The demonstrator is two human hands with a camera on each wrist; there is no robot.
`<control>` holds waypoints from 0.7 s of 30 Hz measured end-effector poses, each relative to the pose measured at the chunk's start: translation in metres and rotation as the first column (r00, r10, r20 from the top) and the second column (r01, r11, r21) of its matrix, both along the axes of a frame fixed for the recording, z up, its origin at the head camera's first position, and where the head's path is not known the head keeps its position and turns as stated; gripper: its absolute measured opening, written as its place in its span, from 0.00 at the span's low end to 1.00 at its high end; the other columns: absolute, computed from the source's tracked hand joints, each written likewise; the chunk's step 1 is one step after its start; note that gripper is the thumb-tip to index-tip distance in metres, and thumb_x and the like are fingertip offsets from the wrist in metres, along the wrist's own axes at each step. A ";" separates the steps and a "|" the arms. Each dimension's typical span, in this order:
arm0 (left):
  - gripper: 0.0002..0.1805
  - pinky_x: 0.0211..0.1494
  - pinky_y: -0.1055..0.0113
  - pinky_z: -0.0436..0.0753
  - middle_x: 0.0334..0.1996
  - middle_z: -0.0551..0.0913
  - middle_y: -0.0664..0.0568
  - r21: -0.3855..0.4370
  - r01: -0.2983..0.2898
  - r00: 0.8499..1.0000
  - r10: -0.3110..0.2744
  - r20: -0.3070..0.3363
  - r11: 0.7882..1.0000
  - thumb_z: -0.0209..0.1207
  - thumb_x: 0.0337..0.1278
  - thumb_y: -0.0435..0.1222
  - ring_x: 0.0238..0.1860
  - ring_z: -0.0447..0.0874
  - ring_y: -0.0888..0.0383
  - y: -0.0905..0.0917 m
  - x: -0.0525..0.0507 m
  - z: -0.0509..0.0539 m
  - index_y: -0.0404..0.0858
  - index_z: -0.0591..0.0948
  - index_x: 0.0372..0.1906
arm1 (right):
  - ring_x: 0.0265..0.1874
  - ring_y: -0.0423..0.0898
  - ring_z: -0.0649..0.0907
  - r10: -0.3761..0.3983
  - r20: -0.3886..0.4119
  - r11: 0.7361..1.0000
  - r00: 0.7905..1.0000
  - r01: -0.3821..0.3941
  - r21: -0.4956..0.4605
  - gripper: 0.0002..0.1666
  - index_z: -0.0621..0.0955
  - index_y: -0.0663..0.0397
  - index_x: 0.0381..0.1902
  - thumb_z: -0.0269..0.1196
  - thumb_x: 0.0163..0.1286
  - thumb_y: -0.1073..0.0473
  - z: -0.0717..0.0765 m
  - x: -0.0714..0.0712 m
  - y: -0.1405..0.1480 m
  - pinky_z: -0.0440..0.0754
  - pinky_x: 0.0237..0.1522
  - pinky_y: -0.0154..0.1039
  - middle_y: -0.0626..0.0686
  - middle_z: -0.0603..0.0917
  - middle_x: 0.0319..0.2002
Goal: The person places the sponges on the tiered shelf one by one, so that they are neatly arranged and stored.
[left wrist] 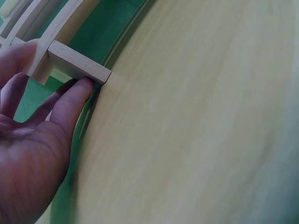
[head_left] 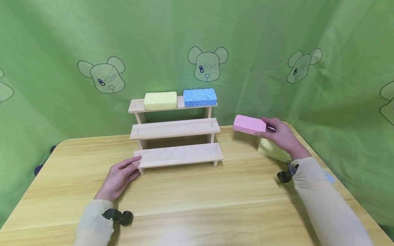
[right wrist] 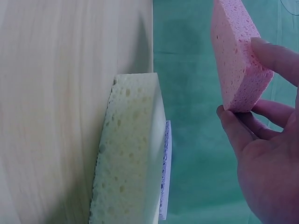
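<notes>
Pink sponge (head_left: 249, 124), what's on it?

Right hand (head_left: 281, 136), thumb and fingers pinching one end, off the table (head_left: 197, 208), right of the wooden rack (head_left: 178, 155).

Left hand (head_left: 120, 177)?

Thumb and fingers gripping the rack's bottom step, left end.

Others?

Yellow sponge (head_left: 160, 101) and blue sponge (head_left: 200, 97) on the rack's top step (yellow's left). Second yellow sponge (right wrist: 126, 140) right of the rack, below the right hand; bluish block (right wrist: 166, 172) partly showing beside it.
</notes>
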State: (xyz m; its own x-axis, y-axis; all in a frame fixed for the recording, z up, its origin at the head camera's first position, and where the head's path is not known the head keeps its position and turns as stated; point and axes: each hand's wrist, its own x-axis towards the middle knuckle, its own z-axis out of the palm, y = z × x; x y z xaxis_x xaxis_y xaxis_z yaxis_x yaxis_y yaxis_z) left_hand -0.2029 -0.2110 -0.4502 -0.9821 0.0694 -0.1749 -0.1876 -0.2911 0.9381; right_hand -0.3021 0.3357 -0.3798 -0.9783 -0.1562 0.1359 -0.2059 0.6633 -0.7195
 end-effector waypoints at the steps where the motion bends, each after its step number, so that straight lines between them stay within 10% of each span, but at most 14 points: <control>1: 0.10 0.61 0.61 0.78 0.62 0.72 0.45 0.001 0.000 1.000 0.000 -0.002 1.000 0.60 0.65 0.29 0.52 0.81 0.57 0.000 0.000 0.000 0.44 0.86 0.46 | 0.62 0.66 0.69 -0.002 0.002 1.000 1.000 0.002 -0.001 0.49 0.61 0.68 0.72 0.70 0.64 0.50 0.000 0.000 0.000 0.65 0.65 0.61 0.68 0.67 0.62; 7: 0.11 0.61 0.61 0.78 0.61 0.73 0.46 0.010 0.000 1.000 0.000 -0.001 1.000 0.61 0.65 0.29 0.52 0.81 0.57 0.000 0.000 0.000 0.44 0.87 0.46 | 0.62 0.64 0.70 0.005 -0.007 1.000 1.000 -0.005 -0.014 0.47 0.62 0.67 0.72 0.69 0.65 0.51 0.001 0.003 0.000 0.69 0.64 0.54 0.67 0.67 0.63; 14: 0.11 0.60 0.61 0.78 0.57 0.76 0.51 0.017 0.001 1.000 0.000 -0.003 1.000 0.60 0.65 0.28 0.52 0.82 0.58 0.000 0.000 0.000 0.45 0.87 0.44 | 0.62 0.62 0.72 0.008 -0.010 0.997 1.000 -0.009 -0.073 0.46 0.63 0.66 0.72 0.69 0.66 0.51 0.004 0.009 -0.002 0.73 0.49 0.18 0.64 0.67 0.63; 21: 0.11 0.60 0.61 0.78 0.58 0.76 0.50 0.022 0.000 1.000 0.000 0.001 1.000 0.60 0.65 0.28 0.52 0.82 0.57 -0.001 -0.001 0.000 0.44 0.87 0.45 | 0.60 0.66 0.72 0.035 -0.042 0.994 0.999 -0.039 -0.102 0.43 0.62 0.70 0.71 0.68 0.67 0.57 0.001 0.010 -0.001 0.74 0.49 0.18 0.67 0.68 0.61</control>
